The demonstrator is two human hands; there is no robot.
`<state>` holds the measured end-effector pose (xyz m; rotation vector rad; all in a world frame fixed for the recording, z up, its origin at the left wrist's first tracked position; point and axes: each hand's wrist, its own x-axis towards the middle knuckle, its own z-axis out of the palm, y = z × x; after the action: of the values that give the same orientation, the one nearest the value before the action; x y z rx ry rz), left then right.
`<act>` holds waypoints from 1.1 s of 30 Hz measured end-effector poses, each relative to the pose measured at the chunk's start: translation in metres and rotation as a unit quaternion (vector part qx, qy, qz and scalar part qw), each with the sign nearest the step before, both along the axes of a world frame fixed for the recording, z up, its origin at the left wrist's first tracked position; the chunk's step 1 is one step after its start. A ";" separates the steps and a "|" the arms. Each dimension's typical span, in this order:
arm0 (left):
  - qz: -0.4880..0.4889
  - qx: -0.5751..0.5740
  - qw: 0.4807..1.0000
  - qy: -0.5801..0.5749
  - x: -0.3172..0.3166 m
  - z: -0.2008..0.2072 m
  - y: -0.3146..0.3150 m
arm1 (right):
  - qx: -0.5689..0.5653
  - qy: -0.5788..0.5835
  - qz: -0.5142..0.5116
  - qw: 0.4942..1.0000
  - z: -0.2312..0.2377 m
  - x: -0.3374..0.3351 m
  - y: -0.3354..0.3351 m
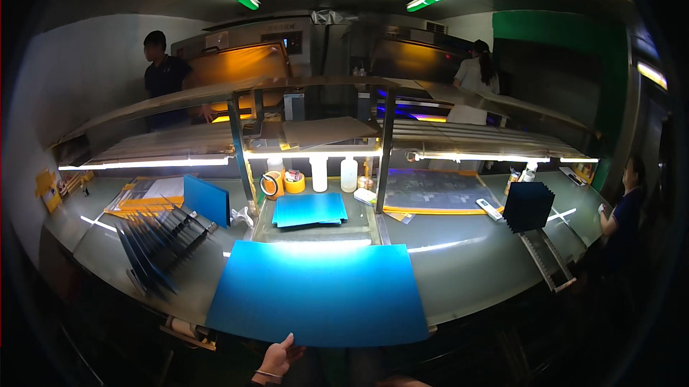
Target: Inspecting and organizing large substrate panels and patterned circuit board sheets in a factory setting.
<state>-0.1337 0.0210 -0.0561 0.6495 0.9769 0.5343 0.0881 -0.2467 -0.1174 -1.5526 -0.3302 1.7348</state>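
Blue sheet (316, 294) spanned the near edge of the worktop (466, 272), before smaller blue sheets (308, 210). We noted the left hand (276, 360) gripping its near edge, thumb uppermost; the right hand (402, 382), barely showing, we could not tell. Faint lettering on the rear machine (240, 64) was unreadably small.

No wording is legible. A faint row of characters stands on the rear left machine (258, 31), near its upper edge; the screen (291, 42) beneath shows a small bright patch, too small to read. Toward the rear edge of the table (466, 265), the sheet (438, 191) bears faint patchwork marks; the handheld device (489, 209) at its near right corner has an indistinct face.
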 end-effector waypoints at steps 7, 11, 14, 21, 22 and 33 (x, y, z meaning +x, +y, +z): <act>-0.013 0.016 1.000 -0.006 0.001 0.015 -0.015 | -0.004 -0.008 0.029 1.000 -0.010 0.007 0.001; -0.016 0.026 1.000 -0.005 -0.001 0.020 -0.015 | -0.018 -0.050 0.046 0.998 0.023 0.002 0.004; -0.016 0.029 0.999 -0.006 -0.002 0.018 -0.018 | 0.000 -0.027 0.048 0.998 -0.004 0.005 0.002; -0.013 0.017 0.999 0.025 -0.001 0.007 -0.021 | -0.002 -0.023 0.016 1.000 -0.005 0.001 0.001; -0.018 0.019 0.999 0.022 -0.001 0.006 -0.022 | -0.002 -0.023 0.016 1.000 0.000 0.002 0.002; -0.044 0.033 0.997 0.049 -0.001 0.006 -0.025 | -0.034 -0.010 0.102 0.994 -0.054 0.014 0.000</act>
<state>-0.1347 -0.0044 -0.0501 0.7801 1.0215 0.4604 0.1019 -0.2468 -0.1709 -1.6337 -0.4581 1.9053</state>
